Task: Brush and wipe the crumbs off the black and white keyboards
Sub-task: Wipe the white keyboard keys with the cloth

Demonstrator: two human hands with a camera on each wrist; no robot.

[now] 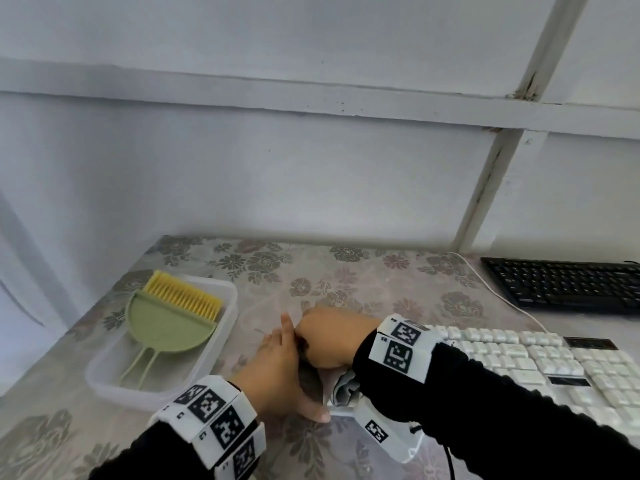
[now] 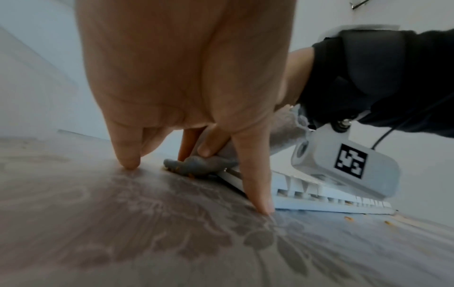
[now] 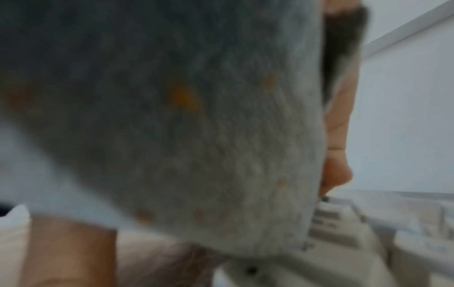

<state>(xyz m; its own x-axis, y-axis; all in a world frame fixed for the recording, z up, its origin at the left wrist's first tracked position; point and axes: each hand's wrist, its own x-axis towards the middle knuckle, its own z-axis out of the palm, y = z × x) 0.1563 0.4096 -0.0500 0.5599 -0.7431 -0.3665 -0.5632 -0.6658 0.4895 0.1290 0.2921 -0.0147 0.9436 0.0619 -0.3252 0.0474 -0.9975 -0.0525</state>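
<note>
Both hands meet at the left end of the white keyboard [image 1: 526, 362]. Right hand [image 1: 329, 336] is fisted around a grey cloth [image 1: 311, 379], pressing it down at the keyboard's left edge onto the table [image 1: 311, 271]. Left hand [image 1: 280, 368] stands on edge just left of the cloth, fingers straight & together, thumb [image 2: 255, 174] and fingertips [image 2: 127, 155] touching the table, palm facing the cloth like a wall; it grips nothing.

Largest first: table w/ floral cover runs across the head view, against a pale wall. Black keyboard [image 1: 568, 285] lies at far right, behind the white one and apart from it; a white cable [image 1: 498, 292] runs between them. Clear plastic tray [image 1: 221, 341] sits at left, well apart from the keyboards, holding a green dustpan [image 1: 166, 327] w/ a yellow brush [image 1: 183, 296] lying in it.

Cloth fills the right wrist view, w/ orange specks stuck on it. Orange crumbs [image 2: 349, 218] lie on the table just in front of the white keyboard, some under the cloth edge.
</note>
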